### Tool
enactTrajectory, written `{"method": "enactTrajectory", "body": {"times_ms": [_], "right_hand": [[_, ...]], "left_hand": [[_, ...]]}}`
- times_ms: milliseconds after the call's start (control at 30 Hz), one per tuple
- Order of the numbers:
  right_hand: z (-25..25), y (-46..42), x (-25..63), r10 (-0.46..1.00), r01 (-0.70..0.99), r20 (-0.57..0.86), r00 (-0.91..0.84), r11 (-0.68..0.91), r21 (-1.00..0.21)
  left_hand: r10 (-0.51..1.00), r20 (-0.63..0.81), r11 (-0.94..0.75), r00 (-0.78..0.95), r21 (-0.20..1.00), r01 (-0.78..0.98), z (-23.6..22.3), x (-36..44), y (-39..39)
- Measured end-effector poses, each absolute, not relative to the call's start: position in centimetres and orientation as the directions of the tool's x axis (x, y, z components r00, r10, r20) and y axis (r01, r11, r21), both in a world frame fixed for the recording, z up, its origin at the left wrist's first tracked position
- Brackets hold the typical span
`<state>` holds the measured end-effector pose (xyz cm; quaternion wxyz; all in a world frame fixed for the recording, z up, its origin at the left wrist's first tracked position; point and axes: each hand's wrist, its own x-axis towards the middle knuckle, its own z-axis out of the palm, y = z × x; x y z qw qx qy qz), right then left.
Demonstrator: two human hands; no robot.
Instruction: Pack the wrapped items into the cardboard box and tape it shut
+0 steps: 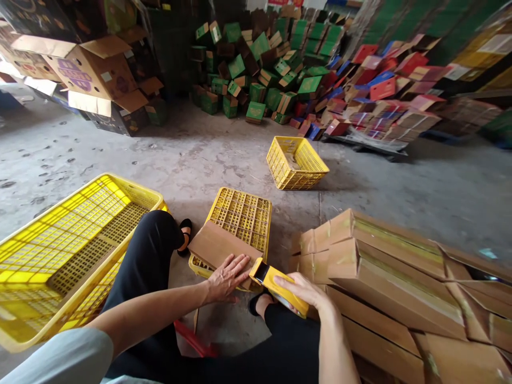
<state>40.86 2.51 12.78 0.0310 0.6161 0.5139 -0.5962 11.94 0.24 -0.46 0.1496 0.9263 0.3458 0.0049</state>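
Observation:
A closed, flat brown cardboard box (220, 242) lies at a slant on an upturned yellow crate (242, 210) between my legs. My left hand (228, 277) rests on the box's near right part, palm down with its fingers stretched out. In my right hand (306, 290) is a yellow tape dispenser (276, 282), my fingers wrapped round its body. The dispenser's dark front end is at the right end of the box, close to my left fingertips. Whether it touches the cardboard I cannot tell.
A large yellow crate (136, 186) stands by my left leg. Brown cardboard boxes (400, 282) are stacked close on my right. Ahead on the concrete floor sits a smaller yellow crate (298, 178). Farther back are heaps of green boxes (256, 109) and red boxes (382, 88).

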Motion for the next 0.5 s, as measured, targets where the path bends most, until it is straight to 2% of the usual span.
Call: {"method": "enactTrajectory", "body": {"times_ms": [300, 500], "right_hand": [[11.4, 2.2, 41.8, 0.607, 0.668, -0.756, -0.247, -0.458, -0.586], [11.5, 1.0, 43.4, 0.622, 0.626, -0.757, -0.198, -0.514, -0.586]], "left_hand": [[0.640, -0.155, -0.723, 0.752, 0.208, 0.659, -0.7, 12.1, -0.1], [0.630, -0.178, -0.714, 0.756, 0.251, 0.654, -0.6, 12.0, 0.0]]}}
